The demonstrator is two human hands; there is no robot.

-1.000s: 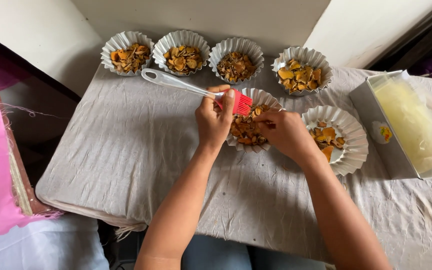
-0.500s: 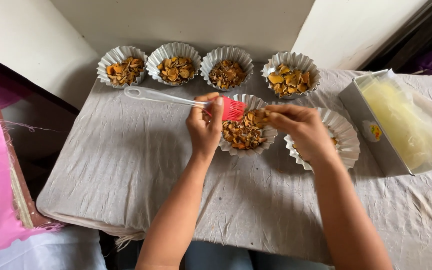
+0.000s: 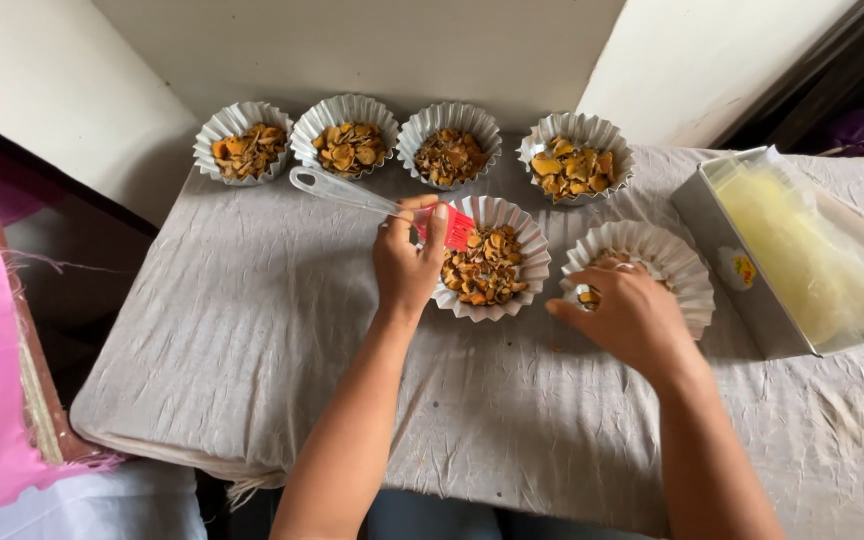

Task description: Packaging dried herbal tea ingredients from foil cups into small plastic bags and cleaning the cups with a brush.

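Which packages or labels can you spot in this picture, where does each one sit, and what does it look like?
Box: right side of the table, grey, rectangular, open-topped.
Clear plastic bag: inside the box, holding pale yellow contents.
Sticker: on the box's side wall, small, yellow with red.
No signs or screens in view.

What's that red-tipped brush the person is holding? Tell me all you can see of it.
The brush has a long clear handle, plastic by its look, and a flat red head, probably silicone. The left hand grips it near the head, fingers wrapped round the neck, so part of it is hidden. It lies tilted, handle pointing up-left over the grey cloth, the red head at the rim of the nearest filled paper cup. Whether it touches the food cannot be told.
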